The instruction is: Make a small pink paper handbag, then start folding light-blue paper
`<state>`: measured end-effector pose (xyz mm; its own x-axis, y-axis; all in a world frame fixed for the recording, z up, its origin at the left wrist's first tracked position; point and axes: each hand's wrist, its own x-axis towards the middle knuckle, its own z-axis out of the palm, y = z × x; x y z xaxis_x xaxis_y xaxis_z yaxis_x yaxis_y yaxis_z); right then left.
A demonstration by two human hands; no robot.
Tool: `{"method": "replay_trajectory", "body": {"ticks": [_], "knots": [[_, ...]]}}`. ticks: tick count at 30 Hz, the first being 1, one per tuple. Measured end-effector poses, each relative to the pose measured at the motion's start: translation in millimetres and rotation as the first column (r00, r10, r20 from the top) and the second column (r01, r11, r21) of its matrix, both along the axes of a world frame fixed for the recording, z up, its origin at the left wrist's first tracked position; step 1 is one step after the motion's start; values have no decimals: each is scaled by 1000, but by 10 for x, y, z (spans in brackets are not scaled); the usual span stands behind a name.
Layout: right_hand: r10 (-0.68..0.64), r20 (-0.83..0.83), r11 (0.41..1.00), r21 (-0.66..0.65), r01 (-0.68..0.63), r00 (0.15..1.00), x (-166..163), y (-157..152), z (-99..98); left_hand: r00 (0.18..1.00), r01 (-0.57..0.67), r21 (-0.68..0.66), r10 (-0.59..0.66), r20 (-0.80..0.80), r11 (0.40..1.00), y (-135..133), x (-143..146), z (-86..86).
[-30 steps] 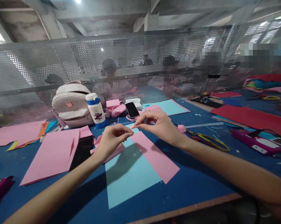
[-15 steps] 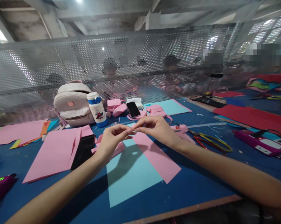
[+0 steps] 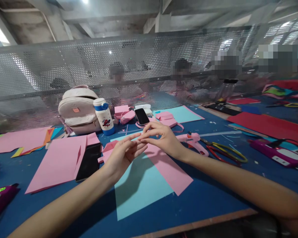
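My left hand [image 3: 124, 153] is held above the table with its fingers stretched out and apart, holding nothing I can see. My right hand [image 3: 161, 137] is beside it, thumb and fingers pinched together right at the left hand's fingertips; what it pinches is too small to make out. Below both hands a pink paper strip [image 3: 172, 173] lies across a light blue sheet [image 3: 139, 190] on the blue table. Small pink folded pieces [image 3: 108, 148] lie just left of my left hand.
A pink glue gun [image 3: 193, 140] and yellow-handled scissors [image 3: 225, 152] lie right of my hands. A backpack [image 3: 77, 109], bottle [image 3: 103, 116] and phone [image 3: 142, 116] stand behind. Pink sheets [image 3: 57, 162] cover a black object [image 3: 89, 162]. People sit behind the mesh barrier [image 3: 64, 72].
My left hand went from a closed pinch to outstretched fingers. My right hand stayed pinched at the left fingertips, and both hands sank slightly toward the table.
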<state>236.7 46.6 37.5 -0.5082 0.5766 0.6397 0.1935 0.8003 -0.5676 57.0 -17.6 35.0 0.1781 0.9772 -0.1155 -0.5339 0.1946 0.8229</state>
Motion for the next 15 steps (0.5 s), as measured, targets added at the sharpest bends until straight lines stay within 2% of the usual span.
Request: {"method": "replay_trajectory", "body": {"ticks": [5, 10, 12, 15], "knots": [[-6, -1, 999, -33, 6, 1000, -3, 17, -1, 998, 47, -63, -44, 51, 997, -21, -27, -17], [-78, -46, 978, -197, 67, 996, -8, 13, 16, 989, 147, 12, -148, 27, 989, -45, -52, -85], [-53, -57, 968, -250, 37, 997, 5, 23, 22, 986, 164, 5, -164, 9, 986, -57, -67, -101], [9, -90, 966, -256, -32, 996, 32, 34, 33, 988, 154, -16, -154, 18, 988, -62, -88, -113]]}}
